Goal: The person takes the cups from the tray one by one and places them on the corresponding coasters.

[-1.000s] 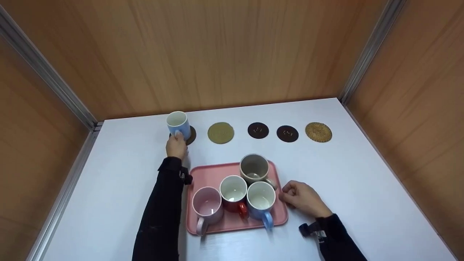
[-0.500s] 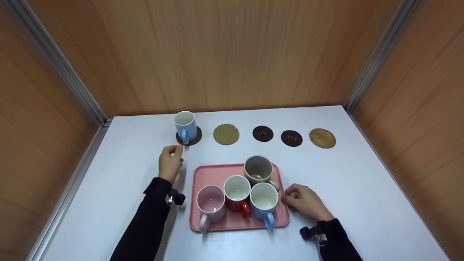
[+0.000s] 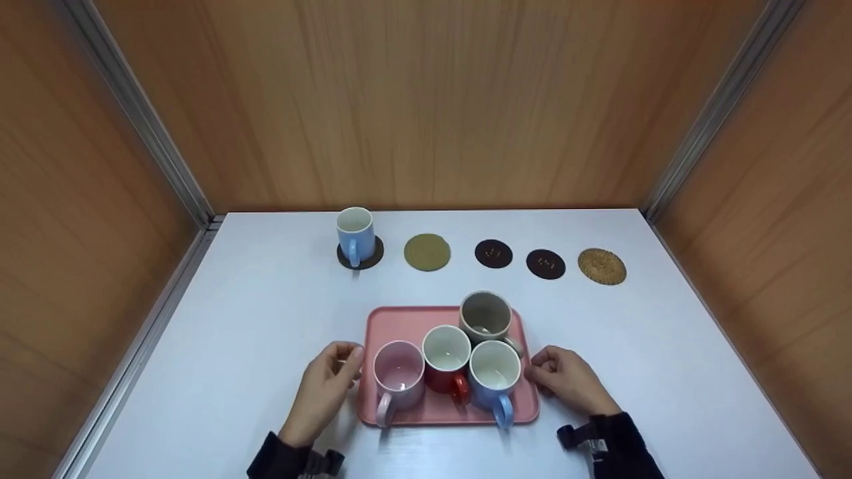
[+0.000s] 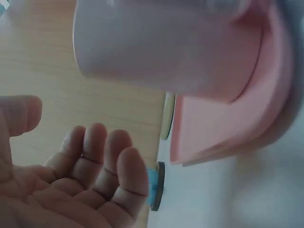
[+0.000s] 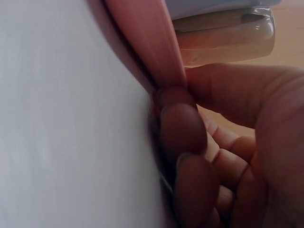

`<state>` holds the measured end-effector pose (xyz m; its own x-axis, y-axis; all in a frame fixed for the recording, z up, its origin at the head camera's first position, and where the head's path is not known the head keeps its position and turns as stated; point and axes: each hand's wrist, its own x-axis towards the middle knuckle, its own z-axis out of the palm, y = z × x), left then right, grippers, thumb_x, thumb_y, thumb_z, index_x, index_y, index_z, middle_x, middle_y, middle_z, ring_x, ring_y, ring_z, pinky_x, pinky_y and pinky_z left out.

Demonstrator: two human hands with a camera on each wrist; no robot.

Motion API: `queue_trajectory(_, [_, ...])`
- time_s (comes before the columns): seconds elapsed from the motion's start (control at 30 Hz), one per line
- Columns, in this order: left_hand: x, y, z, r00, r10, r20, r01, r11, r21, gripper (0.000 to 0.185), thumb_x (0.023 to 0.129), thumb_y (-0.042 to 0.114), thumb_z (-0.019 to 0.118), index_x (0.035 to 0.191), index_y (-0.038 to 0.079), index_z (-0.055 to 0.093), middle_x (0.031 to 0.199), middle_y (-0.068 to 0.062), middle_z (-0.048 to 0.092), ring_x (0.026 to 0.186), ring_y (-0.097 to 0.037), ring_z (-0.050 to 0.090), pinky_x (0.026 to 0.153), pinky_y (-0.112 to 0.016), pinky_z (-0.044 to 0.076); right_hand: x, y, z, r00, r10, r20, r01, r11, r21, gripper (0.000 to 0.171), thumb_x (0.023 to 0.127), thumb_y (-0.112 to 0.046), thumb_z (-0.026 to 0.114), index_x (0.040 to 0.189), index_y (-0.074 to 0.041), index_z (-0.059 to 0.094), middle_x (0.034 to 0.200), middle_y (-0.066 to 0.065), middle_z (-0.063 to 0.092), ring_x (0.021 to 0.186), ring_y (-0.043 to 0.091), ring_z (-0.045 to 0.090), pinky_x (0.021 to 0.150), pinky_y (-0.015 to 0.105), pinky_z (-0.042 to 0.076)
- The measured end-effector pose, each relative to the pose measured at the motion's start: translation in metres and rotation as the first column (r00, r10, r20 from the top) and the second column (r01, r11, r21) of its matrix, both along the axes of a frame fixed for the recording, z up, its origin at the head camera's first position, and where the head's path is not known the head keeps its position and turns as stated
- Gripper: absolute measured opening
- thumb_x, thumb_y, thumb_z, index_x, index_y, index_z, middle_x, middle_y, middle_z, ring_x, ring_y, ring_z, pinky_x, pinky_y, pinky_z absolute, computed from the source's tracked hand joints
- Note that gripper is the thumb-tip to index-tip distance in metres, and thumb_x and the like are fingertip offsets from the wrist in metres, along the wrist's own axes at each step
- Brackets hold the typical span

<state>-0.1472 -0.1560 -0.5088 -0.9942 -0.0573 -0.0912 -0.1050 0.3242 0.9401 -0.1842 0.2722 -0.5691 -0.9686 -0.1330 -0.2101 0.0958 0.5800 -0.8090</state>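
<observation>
Dark brown mats (image 3: 494, 253), two of them, lie near each other on the white table (image 3: 233, 332), with small pale marks on top that are too tiny to read. In the picture from one second ago, the left hand (image 3: 323, 389) holds a light blue mug (image 3: 356, 233) by its handle. Now that mug stands up by itself on a brown mat (image 3: 377, 253) at the far left, and the left hand is down just beside the left edge of the pink tray (image 3: 406, 322). This hand holds nothing; its fingers bend a little and its thumb is well apart from them. The right hand (image 3: 569, 378) is in the same spot as before, and its thumb and finger pinch the tray's right edge. The tray lies on the table in front of the person, and four mugs stand on it: one pink mug (image 3: 399, 372), one red mug (image 3: 446, 356), one blue mug (image 3: 494, 372) and one grey mug (image 3: 486, 314). With the far one, I count five mugs. There are five round mats too, counting one green mat (image 3: 427, 252) and one tan woven mat (image 3: 602, 266).
</observation>
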Motion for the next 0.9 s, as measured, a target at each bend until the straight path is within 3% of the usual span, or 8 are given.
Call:
queue_trajectory(0.17, [0.030,0.011,-0.013,0.996,-0.091,0.010,0.092,0.993,-0.077,0.037,0.105,0.039,0.068,0.122,0.007,0.068,0.107,-0.006,0.072,0.086,-0.015,0.063,0.070,-0.023,0.051,0.000,0.002,-0.004,1.000,-0.008,0.016,0.008,1.000,-0.005,0.030,0.095,-0.035,0.079,0.104,-0.008,0.069,0.071,-0.001,0.064,0.064,0.013,0.060,0.060,0.026,0.048])
queue_trajectory(0.3, [0.043,0.020,-0.023,0.988,-0.154,0.020,0.155,0.986,-0.059,0.036,0.105,0.039,0.068,0.117,0.005,0.066,0.096,-0.003,0.070,0.081,-0.011,0.063,0.071,-0.022,0.055,0.001,0.004,-0.007,0.999,-0.005,0.032,0.006,1.000,-0.009,0.031,0.096,-0.035,0.078,0.105,-0.007,0.068,0.072,-0.002,0.065,0.066,0.013,0.061,0.060,0.025,0.049])
queue_trajectory(0.47, [0.046,0.028,-0.028,0.982,-0.187,0.041,0.189,0.981,-0.053,0.037,0.107,0.043,0.063,0.111,0.007,0.067,0.091,0.000,0.067,0.080,-0.008,0.061,0.071,-0.020,0.052,-0.002,0.004,-0.004,1.000,-0.004,0.010,0.004,1.000,-0.018,0.031,0.096,-0.034,0.078,0.106,-0.006,0.068,0.071,-0.002,0.064,0.065,0.013,0.060,0.060,0.025,0.048])
queue_trajectory(0.63, [0.047,0.033,-0.029,0.988,-0.153,0.032,0.155,0.987,-0.037,0.036,0.109,0.041,0.061,0.102,0.007,0.069,0.088,-0.001,0.069,0.079,-0.008,0.061,0.070,-0.020,0.052,-0.005,0.003,-0.002,1.000,0.007,-0.013,-0.007,1.000,-0.029,0.030,0.096,-0.031,0.078,0.105,-0.005,0.068,0.069,-0.003,0.063,0.063,0.010,0.059,0.059,0.024,0.048])
queue_trajectory(0.77, [0.051,0.034,-0.034,0.987,-0.151,0.060,0.147,0.987,0.064,0.038,0.110,0.036,0.060,0.094,0.002,0.068,0.083,-0.004,0.068,0.077,-0.011,0.060,0.070,-0.020,0.050,-0.002,0.002,-0.002,1.000,-0.002,0.005,0.002,1.000,-0.019,0.030,0.096,-0.033,0.079,0.105,-0.006,0.069,0.070,-0.003,0.064,0.064,0.012,0.059,0.059,0.025,0.048])
queue_trajectory(0.9, [0.052,0.035,-0.039,0.983,-0.163,0.090,0.147,0.976,0.164,0.041,0.112,0.035,0.056,0.095,-0.001,0.067,0.080,-0.002,0.067,0.078,-0.013,0.062,0.071,-0.021,0.051,-0.001,0.000,0.000,1.000,-0.006,0.020,0.007,1.000,-0.020,0.032,0.096,-0.035,0.079,0.106,-0.007,0.068,0.071,-0.002,0.064,0.066,0.014,0.060,0.059,0.025,0.048])
